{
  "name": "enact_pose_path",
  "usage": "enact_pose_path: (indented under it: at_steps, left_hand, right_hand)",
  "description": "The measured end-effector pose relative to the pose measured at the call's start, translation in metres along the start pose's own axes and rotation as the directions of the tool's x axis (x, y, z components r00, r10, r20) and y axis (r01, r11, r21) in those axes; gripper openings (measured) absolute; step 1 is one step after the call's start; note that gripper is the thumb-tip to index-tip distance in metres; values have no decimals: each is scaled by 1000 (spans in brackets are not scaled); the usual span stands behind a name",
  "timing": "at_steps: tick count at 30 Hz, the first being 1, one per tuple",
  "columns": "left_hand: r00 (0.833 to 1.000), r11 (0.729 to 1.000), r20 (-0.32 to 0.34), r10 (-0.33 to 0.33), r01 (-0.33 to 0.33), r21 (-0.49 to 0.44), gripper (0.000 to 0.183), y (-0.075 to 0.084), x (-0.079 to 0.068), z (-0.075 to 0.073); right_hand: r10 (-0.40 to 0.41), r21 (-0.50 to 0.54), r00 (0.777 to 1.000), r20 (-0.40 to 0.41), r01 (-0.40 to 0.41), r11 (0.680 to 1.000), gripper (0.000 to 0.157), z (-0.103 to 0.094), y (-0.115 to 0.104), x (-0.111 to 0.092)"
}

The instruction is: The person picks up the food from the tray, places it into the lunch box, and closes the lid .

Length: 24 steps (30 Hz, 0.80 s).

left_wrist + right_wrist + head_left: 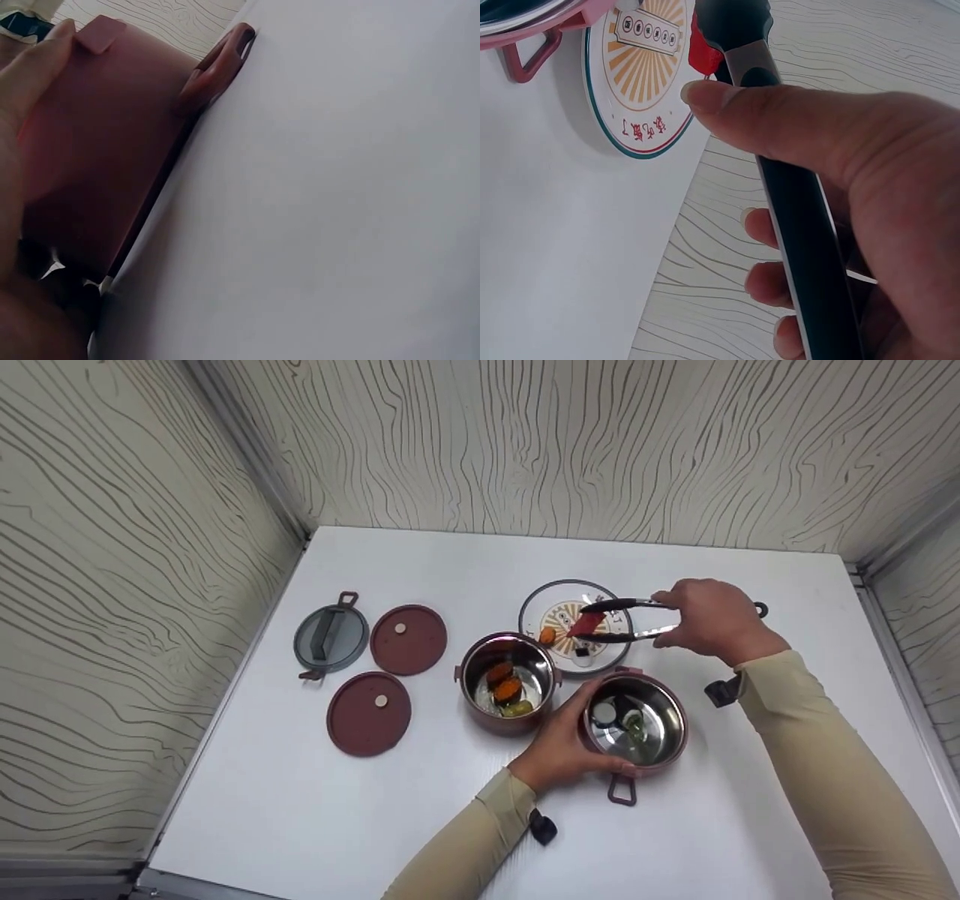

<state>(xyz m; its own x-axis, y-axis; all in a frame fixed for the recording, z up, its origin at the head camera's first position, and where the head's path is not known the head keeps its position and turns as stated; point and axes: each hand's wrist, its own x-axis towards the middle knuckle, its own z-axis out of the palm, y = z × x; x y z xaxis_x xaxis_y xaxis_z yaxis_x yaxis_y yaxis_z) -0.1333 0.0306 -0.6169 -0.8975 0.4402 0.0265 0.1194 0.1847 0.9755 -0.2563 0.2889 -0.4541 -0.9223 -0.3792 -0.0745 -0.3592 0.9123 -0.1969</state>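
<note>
My left hand [559,750] grips the side of the right-hand dark-red steel pot [667,709], thumb around the front and fingers along the left wall. Inside that pot lie a white round piece [604,714] and a greenish piece [636,727]. In my right hand [712,619] is a pair of black-and-steel tongs [616,605]. Their tips have a red piece [589,622] between them, over the patterned plate [536,604]. An orange piece [547,636] and a white piece with a black patch [583,655] are also on the plate.
Left of my left hand stands a second pot [499,725] holding orange-topped pieces [508,690] and a green piece [516,709]. Further left lie two dark-red lids [409,649] and a grey lid with a handle [352,637]. Patterned walls [525,450] border the white table.
</note>
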Motion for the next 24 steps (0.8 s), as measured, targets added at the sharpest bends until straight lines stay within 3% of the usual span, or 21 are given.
enact_pose_path:
  at_steps: [14,24]
  left_hand:
    - [1000,1000,-1,-6,6,18,140,-2,-2,2]
    - [1000,1000,6,-5,5,11,142,0,-1,0]
  right_hand:
    - [20,21,997,-76,-18,1000,74,-4,11,-35]
    - [60,69,991,-116,-52,996,74,-6,19,-72]
